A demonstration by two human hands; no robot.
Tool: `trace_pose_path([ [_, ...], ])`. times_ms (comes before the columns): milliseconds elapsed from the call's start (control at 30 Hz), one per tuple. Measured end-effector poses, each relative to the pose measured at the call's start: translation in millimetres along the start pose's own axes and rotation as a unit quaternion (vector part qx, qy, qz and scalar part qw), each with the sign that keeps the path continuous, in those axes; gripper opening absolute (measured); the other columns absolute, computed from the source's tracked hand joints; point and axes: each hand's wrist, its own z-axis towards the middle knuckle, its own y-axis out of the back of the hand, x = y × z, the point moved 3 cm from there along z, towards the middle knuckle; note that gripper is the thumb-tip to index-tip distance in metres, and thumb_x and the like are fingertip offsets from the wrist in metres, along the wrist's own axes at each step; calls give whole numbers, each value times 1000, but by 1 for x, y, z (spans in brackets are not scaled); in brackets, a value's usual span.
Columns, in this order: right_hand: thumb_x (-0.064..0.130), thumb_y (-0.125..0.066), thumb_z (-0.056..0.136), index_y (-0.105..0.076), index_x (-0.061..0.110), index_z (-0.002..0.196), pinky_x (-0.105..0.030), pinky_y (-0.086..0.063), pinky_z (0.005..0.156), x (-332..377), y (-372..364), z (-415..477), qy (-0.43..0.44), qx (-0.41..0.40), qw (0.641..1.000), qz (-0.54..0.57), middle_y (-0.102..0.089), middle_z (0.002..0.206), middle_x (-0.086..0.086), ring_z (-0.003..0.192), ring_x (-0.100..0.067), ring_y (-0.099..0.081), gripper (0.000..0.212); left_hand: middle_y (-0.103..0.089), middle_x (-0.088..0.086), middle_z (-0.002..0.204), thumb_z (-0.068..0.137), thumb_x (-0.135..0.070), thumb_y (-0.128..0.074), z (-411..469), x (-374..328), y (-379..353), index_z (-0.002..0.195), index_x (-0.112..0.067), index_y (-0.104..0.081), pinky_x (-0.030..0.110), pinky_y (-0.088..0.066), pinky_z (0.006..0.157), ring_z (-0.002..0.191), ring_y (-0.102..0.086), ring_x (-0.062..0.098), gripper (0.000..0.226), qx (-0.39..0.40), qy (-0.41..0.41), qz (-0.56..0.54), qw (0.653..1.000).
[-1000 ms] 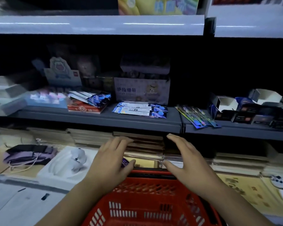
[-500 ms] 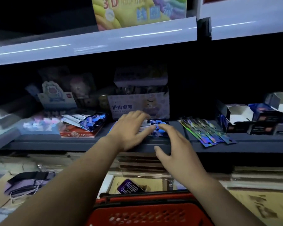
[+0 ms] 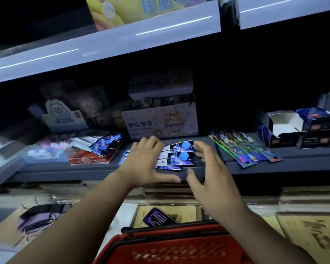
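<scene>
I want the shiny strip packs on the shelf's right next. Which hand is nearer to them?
Right. The right hand sits just left of the strip packs; the left hand lies farther left, on the blue card packs.

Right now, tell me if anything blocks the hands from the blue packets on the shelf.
Nothing visible does. The left hand lies on the blue packets, and the right hand is at their right edge, fingers spread.
</scene>
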Motion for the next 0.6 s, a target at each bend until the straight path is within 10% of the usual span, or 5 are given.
trace_pose_path([
  [233, 31, -57, 100, -31, 29, 151, -25, -38, 106, 9, 3, -5, 10, -14, 1000, 16, -45, 146, 10, 131, -6, -44, 58, -66, 8, 84, 66, -41, -92, -13, -2, 8, 95, -15, -58, 38, -49, 64, 75, -65, 34, 51, -87, -84, 26, 992],
  [433, 48, -55, 100, -38, 33, 148, -31, -43, 109, 23, 4, -9, 10, -7, 997, 72, -49, 139, 15, 126, 0, -47, 53, -65, 9, 76, 71, -19, -61, -52, 0, 45, 82, -15, -51, 33, -45, 55, 67, -63, 35, 15, -190, 9, -63, 980],
  [533, 55, -50, 97, -38, 34, 147, -30, -43, 109, 32, -1, -16, 24, 13, 997, 72, -49, 139, 18, 128, 2, -47, 55, -64, -3, 59, 97, -28, -65, -95, 0, 62, 79, -16, -56, 30, -45, 49, 51, -60, 22, 23, -267, 176, -247, 915],
  [600, 58, -47, 95, -36, 38, 148, -29, -41, 110, 35, -8, -23, 28, 38, 997, 55, -46, 142, 21, 131, 3, -45, 57, -55, -3, 50, 97, -45, -65, -122, -3, 63, 75, -16, -56, 26, -42, 46, 42, -50, 19, 38, -290, 270, -452, 799],
])
